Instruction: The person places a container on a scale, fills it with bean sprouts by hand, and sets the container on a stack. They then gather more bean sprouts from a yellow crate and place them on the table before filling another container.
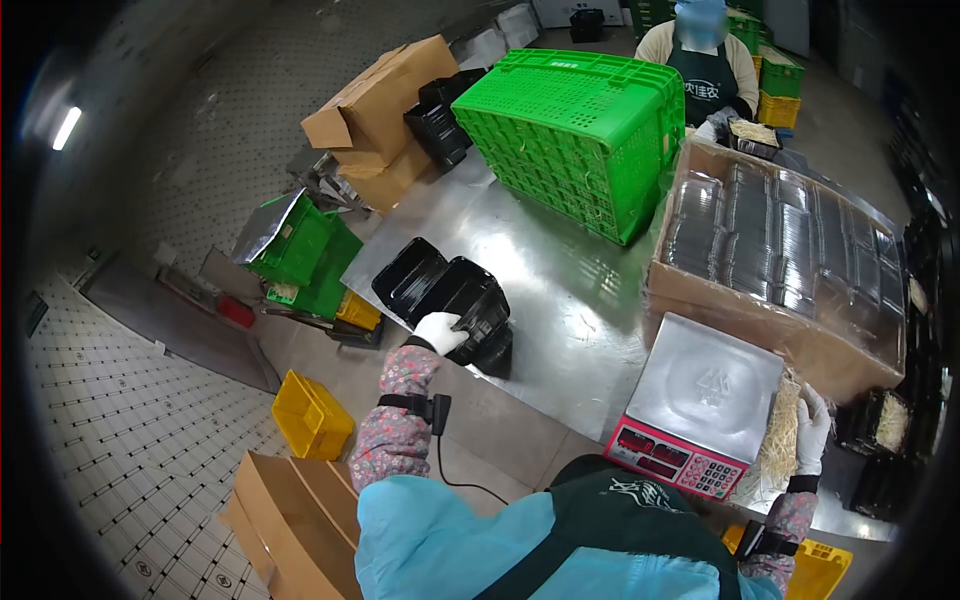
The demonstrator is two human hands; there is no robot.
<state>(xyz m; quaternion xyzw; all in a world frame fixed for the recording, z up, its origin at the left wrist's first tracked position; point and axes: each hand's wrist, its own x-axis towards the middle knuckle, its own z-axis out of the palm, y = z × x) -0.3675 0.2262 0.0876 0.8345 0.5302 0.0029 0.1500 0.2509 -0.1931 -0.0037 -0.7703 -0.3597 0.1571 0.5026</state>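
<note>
- Left hand [440, 330], white glove and floral sleeve, clamped over the top edge of the stack of black trays [470, 300]. Glossy thin plastic, rounded rectangles, nested together and lying on their side on the counter [560, 290].
- Counter all brushed steel, scuffed and a bit reflective.
- Right hand [812, 428], gloved too, wrapped round a bundle of pale stringy strands [782, 440]. Thin, straw-like stuff, held just right of the scale.
- Scale [700, 400]: flat square steel pan on top, pinkish-red plastic body, keypad along the front, parked at the counter's near edge.
- Right behind it, a big cardboard box [740, 315] packed with rows of clear plastic stacks [770, 230], ribbed and shiny.
- Green crate [580, 130], lattice plastic, tipped over at the far end, a few pale strands caught in the mesh.
- Another person [705, 75] in a dark apron just beyond the crate.
- Down on the dotted tile floor: yellow crate [310, 415] and plain brown cartons [295, 510].
</note>
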